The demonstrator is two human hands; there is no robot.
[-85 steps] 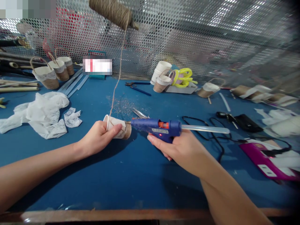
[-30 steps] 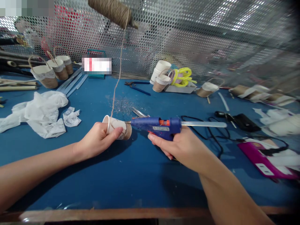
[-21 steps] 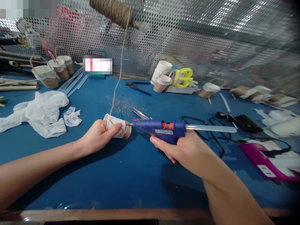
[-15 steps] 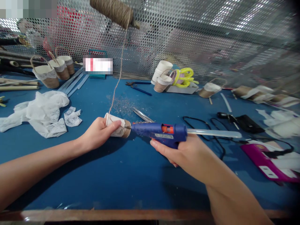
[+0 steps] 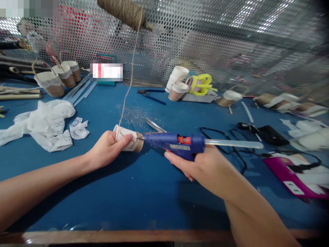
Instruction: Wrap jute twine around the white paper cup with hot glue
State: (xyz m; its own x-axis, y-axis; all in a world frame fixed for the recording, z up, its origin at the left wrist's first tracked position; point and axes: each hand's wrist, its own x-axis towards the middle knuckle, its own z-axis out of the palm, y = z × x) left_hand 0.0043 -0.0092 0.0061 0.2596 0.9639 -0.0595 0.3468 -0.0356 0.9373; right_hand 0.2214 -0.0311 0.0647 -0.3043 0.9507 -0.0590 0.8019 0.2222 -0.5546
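Observation:
My left hand (image 5: 108, 147) is closed around a white paper cup (image 5: 125, 132) lying on its side, its base end wrapped in brown twine (image 5: 139, 144). My thumb presses on the cup's side. From the cup a strand of twine (image 5: 130, 85) climbs to a spool (image 5: 123, 13) hanging above. A blue hot glue gun (image 5: 164, 141) is gripped in my right hand (image 5: 203, 163), its metal nozzle at the edge of the wrapped band. Whether the tip touches the cup I cannot tell. A clear glue stick (image 5: 233, 143) sticks out of the gun's back.
Scissors (image 5: 154, 125) lie just behind the gun, partly hidden. White lace (image 5: 43, 120) is heaped at left, near finished cup baskets (image 5: 51, 84). Blue-handled pliers (image 5: 151, 96) lie farther back. A black cord (image 5: 205, 129) and a magenta case (image 5: 282, 176) are at right.
The glue gun's nozzle has shifted very slightly along the edge of the twine band. Both hands keep their grips, and the view has moved a little.

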